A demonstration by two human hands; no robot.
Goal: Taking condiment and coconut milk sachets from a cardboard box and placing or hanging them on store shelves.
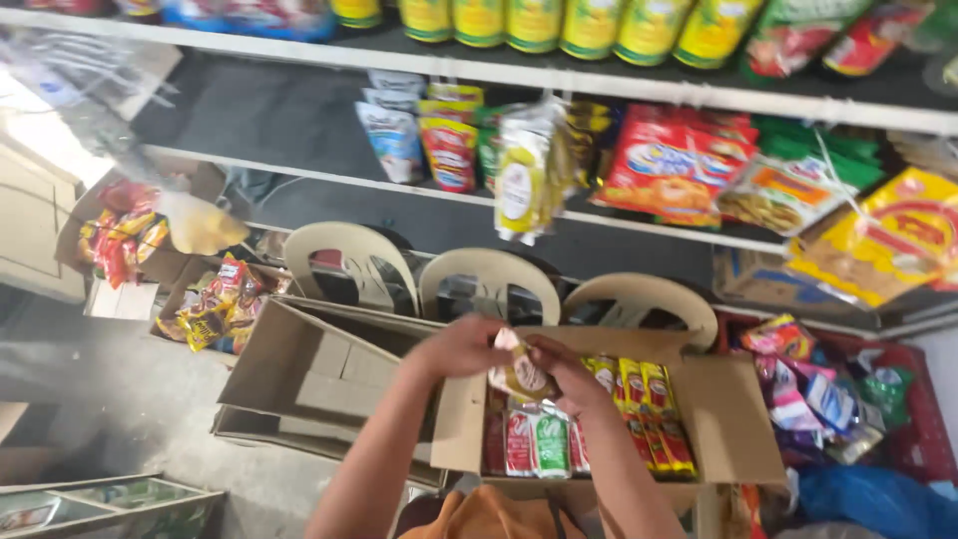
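Far left, open boxes of snack packs [215, 309] sit on the floor beside a flattened empty carton [309, 374], flaps splayed so the contents stay reachable. At centre, left hand [459, 347] and right hand [559, 367] both pinch one small tan sachet [521, 374] between the fingertips, lifted just above the open cardboard box [738, 419] it hovers over; that box holds red, green and yellow sachets [589, 429] stood in rows, and it rests in front of three beige plastic chairs [489, 279]. Right and above, hanging packet strips [524, 175] dangle from the white shelf edge [639, 80], and a red crate of mixed packets [848, 399] sits low right.
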